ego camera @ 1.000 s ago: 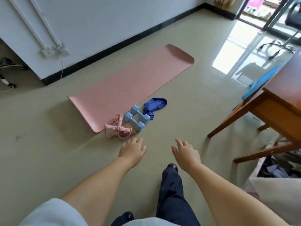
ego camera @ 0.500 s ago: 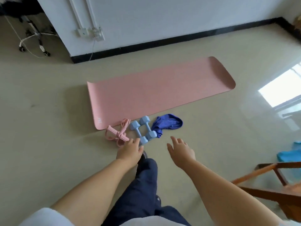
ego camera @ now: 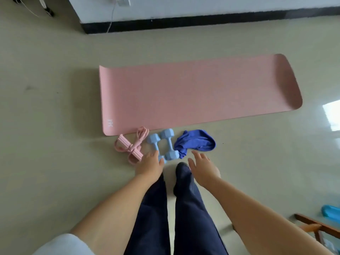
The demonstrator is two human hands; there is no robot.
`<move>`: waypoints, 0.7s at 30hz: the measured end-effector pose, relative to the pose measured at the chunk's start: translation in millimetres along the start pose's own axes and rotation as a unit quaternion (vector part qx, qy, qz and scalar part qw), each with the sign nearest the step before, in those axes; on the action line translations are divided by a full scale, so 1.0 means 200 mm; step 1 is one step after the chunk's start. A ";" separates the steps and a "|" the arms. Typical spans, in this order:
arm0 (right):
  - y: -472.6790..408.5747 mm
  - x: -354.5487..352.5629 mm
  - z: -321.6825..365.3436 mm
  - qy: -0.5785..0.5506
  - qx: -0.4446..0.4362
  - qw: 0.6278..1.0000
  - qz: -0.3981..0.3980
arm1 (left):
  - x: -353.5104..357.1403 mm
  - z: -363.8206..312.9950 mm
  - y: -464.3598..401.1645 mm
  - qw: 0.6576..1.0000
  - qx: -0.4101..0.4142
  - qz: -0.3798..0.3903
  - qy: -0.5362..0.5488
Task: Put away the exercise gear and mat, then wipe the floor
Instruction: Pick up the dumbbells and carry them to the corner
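Note:
A pink exercise mat [ego camera: 193,92] lies unrolled on the beige floor, parallel to the wall. Along its near edge lie a pink pull-rope exerciser [ego camera: 131,146], two light blue dumbbells [ego camera: 161,142] and a crumpled purple cloth [ego camera: 196,142]. My left hand [ego camera: 150,165] reaches out with relaxed fingers over the near ends of the dumbbells and holds nothing. My right hand [ego camera: 202,168] hovers with straight fingers just short of the purple cloth, empty. My dark-trousered legs [ego camera: 184,199] stand right below the hands.
A white wall with a black skirting board [ego camera: 202,22] runs behind the mat, with a cable [ego camera: 112,19] hanging down it. A wooden table leg [ego camera: 316,225] and a blue object [ego camera: 331,212] sit at the lower right. Chair wheels [ego camera: 46,8] show at the top left.
I have stepped closer to the gear and the view has tilted down. Both hands have moved forward, the left now over the dumbbells, the right near the purple cloth.

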State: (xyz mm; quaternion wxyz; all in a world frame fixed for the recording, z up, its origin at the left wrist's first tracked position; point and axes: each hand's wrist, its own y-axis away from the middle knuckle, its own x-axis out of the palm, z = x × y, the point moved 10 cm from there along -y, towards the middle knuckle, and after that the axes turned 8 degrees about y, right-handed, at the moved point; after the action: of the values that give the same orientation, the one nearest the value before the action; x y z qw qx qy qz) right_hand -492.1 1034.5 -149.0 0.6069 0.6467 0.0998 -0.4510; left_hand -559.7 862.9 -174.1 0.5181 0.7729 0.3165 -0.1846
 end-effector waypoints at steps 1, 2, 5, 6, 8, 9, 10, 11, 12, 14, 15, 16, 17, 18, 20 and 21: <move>-0.12 0.07 0.00 -0.005 -0.005 1.000 0.019 | 0.06 0.06 -0.09 0.999 -0.024 0.004 0.021; -0.26 0.15 0.00 -0.009 -0.008 0.999 0.035 | 0.13 0.13 -0.20 0.998 -0.047 0.006 0.043; -0.74 0.47 -0.01 0.014 -0.036 0.996 0.082 | 0.40 0.34 -0.59 0.992 -0.098 0.012 0.078; -0.90 0.59 -0.01 0.035 -0.054 0.993 0.100 | 0.50 0.42 -0.72 0.990 -0.114 0.017 0.085; -1.22 0.79 -0.03 0.053 -0.064 0.990 0.116 | 0.71 0.54 -0.98 0.986 -0.138 0.027 0.095; -1.37 0.88 -0.05 0.046 -0.057 0.991 0.116 | 0.81 0.60 -1.11 0.983 -0.148 0.029 0.102; -1.51 0.96 -0.06 0.037 -0.050 0.991 0.115 | 0.89 0.65 -1.24 0.980 -0.160 0.027 0.114; -1.64 1.05 -0.07 0.028 -0.043 0.992 0.115 | 0.97 0.70 -1.37 0.976 -0.172 0.024 0.128; -1.75 1.13 -0.08 0.019 -0.036 0.992 0.116 | 1.06 0.75 -1.49 0.972 -0.185 0.020 0.143; -1.95 1.31 -0.11 -0.008 -0.019 0.993 0.116 | 1.20 0.85 -1.70 0.961 -0.222 0.005 0.165; -2.04 1.40 -0.13 -0.027 -0.007 0.993 0.119 | 1.27 0.92 -1.78 0.953 -0.246 -0.007 0.175; -2.11 1.49 -0.15 -0.046 0.011 0.991 0.124 | 1.34 0.98 -1.85 0.944 -0.268 -0.018 0.189; -2.19 1.58 -0.17 -0.071 0.030 0.989 0.128 | 1.40 1.04 -1.91 0.934 -0.286 -0.023 0.211; -2.26 1.66 -0.19 -0.102 0.052 0.985 0.131 | 1.48 1.09 -1.98 0.924 -0.296 -0.020 0.243; -2.39 1.79 -0.22 -0.182 0.099 0.970 0.131 | 1.62 1.17 -2.09 0.887 -0.307 -0.006 0.345; -2.45 1.84 -0.24 -0.222 0.123 0.958 0.131 | 1.68 1.20 -2.13 0.855 -0.313 -0.005 0.412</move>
State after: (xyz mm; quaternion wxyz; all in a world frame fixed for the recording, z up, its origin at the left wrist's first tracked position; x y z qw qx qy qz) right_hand -589.9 1040.7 -755.8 0.5831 0.6073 -0.1793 -0.5089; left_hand -593.9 855.1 -766.8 0.5540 0.5733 0.5459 0.2576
